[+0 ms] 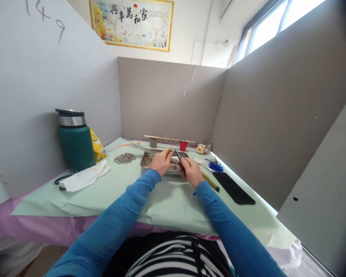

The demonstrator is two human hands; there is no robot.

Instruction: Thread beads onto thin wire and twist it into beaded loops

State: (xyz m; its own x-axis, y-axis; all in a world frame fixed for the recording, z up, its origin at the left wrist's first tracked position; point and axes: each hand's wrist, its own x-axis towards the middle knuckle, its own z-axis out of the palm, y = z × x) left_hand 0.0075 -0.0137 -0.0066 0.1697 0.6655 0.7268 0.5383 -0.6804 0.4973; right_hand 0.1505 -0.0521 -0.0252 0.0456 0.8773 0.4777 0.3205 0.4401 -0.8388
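My left hand (162, 162) is closed in a pinch above a metal tray (143, 166); what lies between its fingertips is too small to make out. My right hand (192, 171) is wrapped round a pair of pliers (177, 154), whose dark narrow jaws point up and left towards my left fingers. Beads (172, 166) of gold and other colours show in the tray beneath both hands. A bundle of thin metal wires (140, 146) extends to the left behind my left hand. Beside my right wrist is a yellow handle (210, 181) with a dark end.
A beaded stick (168, 139) spans a brown cup (153, 142) and a red cup (183, 146). Left are a beaded chain pile (125, 158), green bottle (76, 144), yellow packet (97, 146) and white cloth (85, 177). Right are a blue tassel (215, 165) and black phone (233, 187). Partitions surround the table.
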